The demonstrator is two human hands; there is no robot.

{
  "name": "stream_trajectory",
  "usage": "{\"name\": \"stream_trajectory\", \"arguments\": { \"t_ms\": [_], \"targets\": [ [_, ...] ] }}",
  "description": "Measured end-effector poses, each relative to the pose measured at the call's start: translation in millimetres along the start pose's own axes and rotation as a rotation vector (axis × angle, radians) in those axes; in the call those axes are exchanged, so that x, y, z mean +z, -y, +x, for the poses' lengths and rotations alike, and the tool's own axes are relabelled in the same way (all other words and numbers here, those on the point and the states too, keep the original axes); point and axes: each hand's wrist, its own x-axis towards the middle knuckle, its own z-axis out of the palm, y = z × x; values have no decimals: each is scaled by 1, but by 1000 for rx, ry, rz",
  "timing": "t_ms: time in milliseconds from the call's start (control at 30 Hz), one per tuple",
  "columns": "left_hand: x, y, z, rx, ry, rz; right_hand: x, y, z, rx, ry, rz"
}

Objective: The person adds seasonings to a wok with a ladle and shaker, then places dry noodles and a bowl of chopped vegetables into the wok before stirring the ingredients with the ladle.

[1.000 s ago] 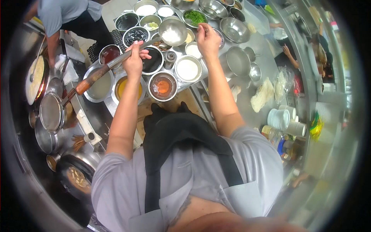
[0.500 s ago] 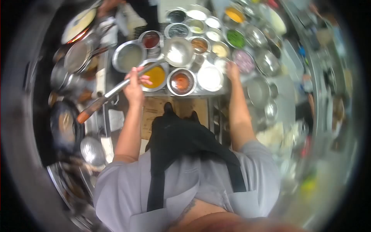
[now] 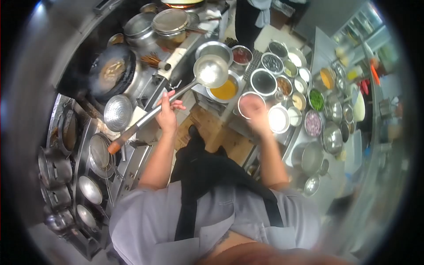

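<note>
A long ladle [image 3: 211, 71] with a wooden handle end rests across my left hand [image 3: 168, 110], its shaft between thumb and fingers. The ladle's round bowl is over the edge of a steel bowl [image 3: 206, 49], beside a bowl of orange-yellow liquid [image 3: 225, 90]. My right hand [image 3: 257, 115] is smeared by motion over a round container with reddish contents [image 3: 250, 102]. Whether it holds anything cannot be made out. Just right of it stands a container of white stuff [image 3: 278, 119].
At the left, a smoking wok [image 3: 113, 73] holds pale brown food, with a perforated skimmer [image 3: 118, 113] below it. Containers of chopped greens [image 3: 316, 99] and pinkish onion [image 3: 313, 123] stand at the right. A person in dark clothing [image 3: 247, 22] stands at the top.
The view has swung toward the stove, bringing the wok closer to the centre. My right hand has left the small white container and is now over the reddish one. The ladle remains in my left hand.
</note>
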Motion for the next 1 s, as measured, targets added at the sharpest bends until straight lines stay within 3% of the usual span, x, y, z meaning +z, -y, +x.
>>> {"name": "stream_trajectory", "arguments": {
  "t_ms": [33, 100, 167, 233, 267, 333, 433, 467, 533, 567, 600, 633, 667, 700, 767, 867, 967, 1000],
  "targets": [
    [-5, -3, 3, 19, -53, 1, 41, 26, -3, -46, 378, 311],
    [-15, -3, 18, 106, -104, -7, 120, 44, -8, 70, 1018, 379],
    [-30, 7, 39, 197, -165, -15, 193, 79, -17, 232, 1349, 666],
    [-39, 8, 60, 237, -200, -19, 262, 108, -22, 766, 1314, 947],
    [-45, 4, 73, 273, -225, -12, 287, 121, -22, 761, 1323, 940],
    [-62, 0, 102, 320, -261, -37, 327, 142, -19, 653, 1039, 1375],
    [-92, -9, 144, 415, -269, -71, 375, 153, -5, 621, 899, 1443],
    [-107, -7, 159, 485, -165, -82, 387, 152, 3, 667, 824, 1408],
    [-129, -28, 162, 413, -159, 203, 404, 143, 37, 723, 696, 1124],
    [-147, -21, 157, 341, -34, -331, 407, 140, 58, 712, 616, 945],
    [-178, -9, 162, 210, -43, -262, 413, 125, 85, 739, 650, 873],
    [-208, 2, 167, 79, -43, -194, 422, 113, 111, 607, 662, 694],
    [-208, -17, 139, 220, -21, 246, 426, 107, 140, 637, 784, 682],
    [-232, 6, 135, 191, 14, 255, 435, 99, 167, 724, 769, 631],
    [-280, 59, 119, 70, 65, 263, 452, 87, 219, 695, 900, 514],
    [-310, 66, 68, -147, 132, 449, 482, 82, 271, 746, 982, 333],
    [-331, 78, 39, -286, 175, 382, 502, 80, 296, 672, 938, 162],
    [-338, 81, 38, -294, 172, 373, 501, 92, 292, 514, 869, -15]
  ]
}}
